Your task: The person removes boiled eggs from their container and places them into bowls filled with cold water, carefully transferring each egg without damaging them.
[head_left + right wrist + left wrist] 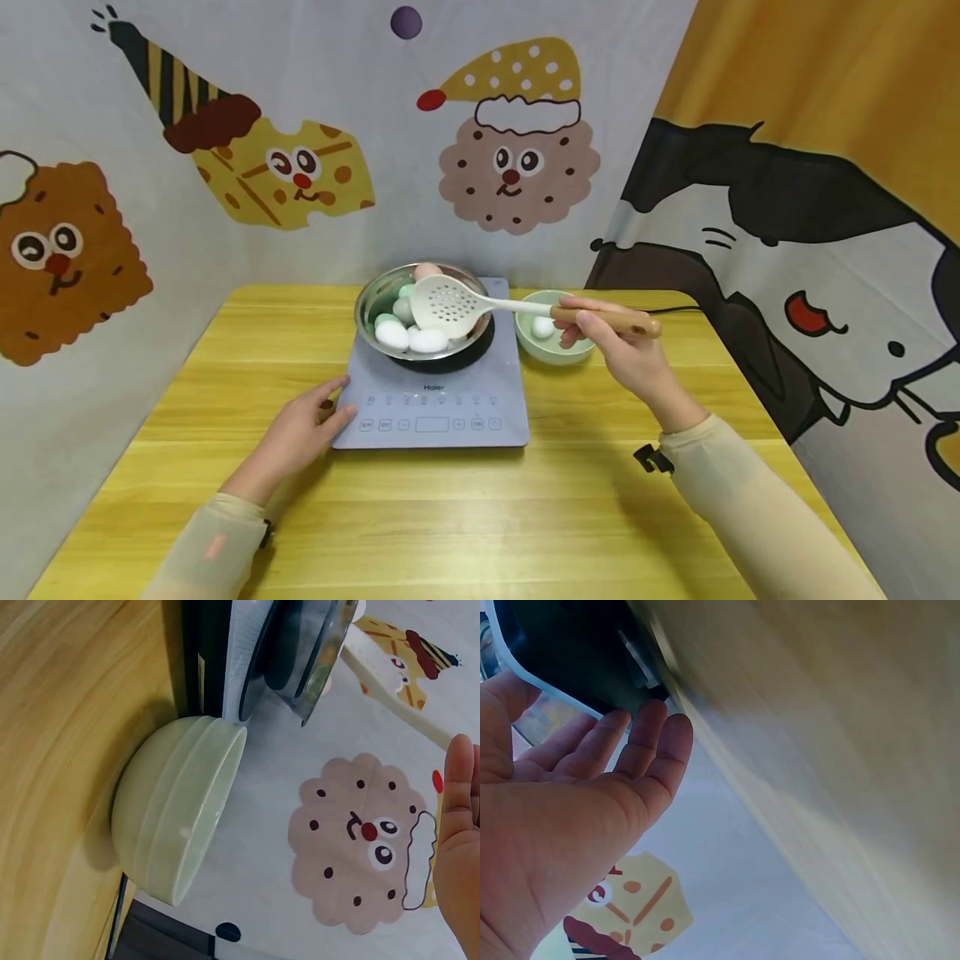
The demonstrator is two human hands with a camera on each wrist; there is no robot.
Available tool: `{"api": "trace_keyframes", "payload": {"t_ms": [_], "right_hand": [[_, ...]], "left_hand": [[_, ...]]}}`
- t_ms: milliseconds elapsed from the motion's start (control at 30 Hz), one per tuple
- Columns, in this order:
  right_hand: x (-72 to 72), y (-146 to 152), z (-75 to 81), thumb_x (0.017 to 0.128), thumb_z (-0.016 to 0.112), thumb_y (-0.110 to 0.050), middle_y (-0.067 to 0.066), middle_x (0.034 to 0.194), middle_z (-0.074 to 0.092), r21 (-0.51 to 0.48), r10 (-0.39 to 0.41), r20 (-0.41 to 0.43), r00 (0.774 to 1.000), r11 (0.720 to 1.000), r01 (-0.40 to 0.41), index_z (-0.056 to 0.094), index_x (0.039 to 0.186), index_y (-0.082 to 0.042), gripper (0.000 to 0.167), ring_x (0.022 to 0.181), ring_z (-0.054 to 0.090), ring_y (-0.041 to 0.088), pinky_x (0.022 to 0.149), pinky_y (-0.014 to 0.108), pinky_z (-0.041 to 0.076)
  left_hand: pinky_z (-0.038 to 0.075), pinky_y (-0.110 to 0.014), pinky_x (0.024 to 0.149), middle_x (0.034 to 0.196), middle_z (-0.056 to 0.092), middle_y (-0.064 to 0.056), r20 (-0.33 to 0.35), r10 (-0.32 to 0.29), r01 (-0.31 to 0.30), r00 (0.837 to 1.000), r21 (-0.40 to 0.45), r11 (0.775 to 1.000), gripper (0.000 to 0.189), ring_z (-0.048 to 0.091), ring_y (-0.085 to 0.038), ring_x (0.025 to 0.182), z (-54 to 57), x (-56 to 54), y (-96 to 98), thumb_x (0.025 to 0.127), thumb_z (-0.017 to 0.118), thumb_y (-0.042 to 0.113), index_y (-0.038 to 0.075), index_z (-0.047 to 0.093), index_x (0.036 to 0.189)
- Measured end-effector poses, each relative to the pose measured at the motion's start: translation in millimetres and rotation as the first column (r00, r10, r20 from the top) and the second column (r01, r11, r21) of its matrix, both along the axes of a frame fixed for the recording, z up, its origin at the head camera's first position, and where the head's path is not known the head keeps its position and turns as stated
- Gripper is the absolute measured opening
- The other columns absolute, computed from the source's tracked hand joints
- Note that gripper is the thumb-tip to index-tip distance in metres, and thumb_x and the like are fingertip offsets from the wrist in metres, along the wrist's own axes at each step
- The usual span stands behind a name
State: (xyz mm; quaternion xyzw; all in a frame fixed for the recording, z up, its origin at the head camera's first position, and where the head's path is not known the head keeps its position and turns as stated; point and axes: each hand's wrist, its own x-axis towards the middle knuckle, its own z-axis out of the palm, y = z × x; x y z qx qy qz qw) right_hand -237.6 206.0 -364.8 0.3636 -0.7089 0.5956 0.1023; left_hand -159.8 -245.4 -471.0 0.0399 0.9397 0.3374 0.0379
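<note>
My right hand [626, 354] grips the wooden handle of a white slotted spoon [450, 307]. The spoon's perforated head is over a steel pan [362, 321], partly covering the eggs inside. Several eggs [392, 335] show there, white, pale green and one pinkish. The pan stands on a pale induction cooker [435, 400]. My left hand [300, 429] rests at the cooker's left edge, thumb and fingertips touching its side; the left wrist view shows loosely bent fingers [641, 742] beside the dark underside. Behind the right hand is a light green bowl [555, 354] with a white egg [542, 327] in it.
Everything stands on a yellow wood-grain table [420, 517]. A black cord [675, 309] runs along the back right of it. Cartoon-printed cloth [315, 250] hangs right behind the table and down its right side.
</note>
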Motion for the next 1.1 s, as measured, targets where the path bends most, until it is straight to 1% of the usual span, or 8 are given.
{"api": "trace_keyframes", "payload": {"t_ms": [167,300,533,700,800,900,1033,1100], "right_hand": [[-10.7,8,-2.6,0.113,0.05,-0.007,0.008,0.114,0.083,0.0,0.015,0.139,0.99,1.0,-0.016,0.067,0.135,0.012,0.034,0.087,0.077,0.019,0.088,0.027,0.065],[-22.9,14,-4.5,0.115,0.05,-0.022,0.007,0.115,0.082,0.023,0.013,0.294,0.956,1.0,-0.021,0.067,0.138,0.005,0.039,0.091,0.075,0.021,0.087,0.028,0.065],[-41.1,10,-4.4,0.114,0.053,-0.039,0.007,0.104,0.082,-0.022,0.003,0.512,0.859,1.0,0.01,0.07,0.133,-0.001,0.046,0.084,0.071,0.019,0.081,0.028,0.066],[-49.4,6,-5.2,0.116,0.049,-0.032,0.008,0.097,0.082,-0.12,0.028,0.635,0.772,0.991,0.063,0.073,0.124,-0.003,0.039,0.078,0.07,0.017,0.073,0.027,0.066],[-51.3,5,-6.8,0.117,0.043,-0.027,0.007,0.095,0.082,-0.136,0.029,0.663,0.748,0.987,0.082,0.074,0.122,-0.004,0.039,0.075,0.071,0.017,0.072,0.027,0.066],[-50.5,5,-8.7,0.117,0.044,-0.028,0.006,0.095,0.082,-0.116,0.023,0.638,0.77,0.991,0.067,0.072,0.126,-0.001,0.04,0.075,0.071,0.016,0.073,0.027,0.066],[-50.1,10,-8.5,0.115,0.051,-0.034,0.005,0.102,0.082,-0.055,0.046,0.516,0.856,0.998,-0.021,0.068,0.134,0.003,0.045,0.08,0.072,0.018,0.077,0.028,0.066],[-50.9,13,-7.3,0.114,0.053,-0.033,0.006,0.106,0.082,-0.032,0.08,0.461,0.884,0.997,-0.074,0.067,0.136,0.003,0.045,0.084,0.073,0.019,0.079,0.028,0.066]], "left_hand": [[0.054,-0.065,0.107,0.153,0.056,-0.033,0.006,0.001,-0.001,1.0,-0.012,1.0,0.063,0.065,-0.049,0.13,1.8,-0.4,0.5,0.11,0.063,0.033,0.003,0.044,0.162],[0.054,-0.065,0.107,0.152,0.057,-0.034,0.0,-0.002,0.002,1.0,-0.011,1.0,0.063,0.065,-0.049,0.13,1.2,-0.6,0.5,0.11,0.063,0.032,0.003,0.044,0.162],[0.055,-0.065,0.106,0.152,0.057,-0.034,-0.008,-0.004,0.004,1.0,-0.008,1.0,0.063,0.065,-0.049,0.129,1.0,0.0,0.7,0.11,0.062,0.031,0.002,0.044,0.162],[0.056,-0.064,0.105,0.151,0.058,-0.034,0.001,-0.001,0.001,1.0,-0.008,1.0,0.063,0.066,-0.049,0.129,2.5,1.0,2.3,0.11,0.062,0.032,0.002,0.043,0.162],[0.056,-0.064,0.105,0.151,0.058,-0.034,0.009,0.001,-0.001,1.0,-0.008,1.0,0.063,0.065,-0.049,0.129,3.5,1.5,3.4,0.11,0.062,0.032,0.002,0.043,0.162],[0.056,-0.063,0.105,0.151,0.058,-0.034,0.011,0.002,-0.002,1.0,-0.008,1.0,0.063,0.065,-0.048,0.129,3.8,1.7,4.0,0.11,0.062,0.031,0.002,0.043,0.162],[0.057,-0.063,0.104,0.149,0.059,-0.034,0.008,0.001,-0.001,1.0,-0.003,1.0,0.063,0.066,-0.048,0.128,2.7,0.9,3.2,0.11,0.062,0.032,0.002,0.043,0.162],[0.057,-0.062,0.104,0.149,0.06,-0.034,0.004,0.0,0.0,1.0,-0.001,1.0,0.063,0.066,-0.047,0.128,2.0,0.3,2.5,0.11,0.062,0.032,0.002,0.043,0.162]]}}
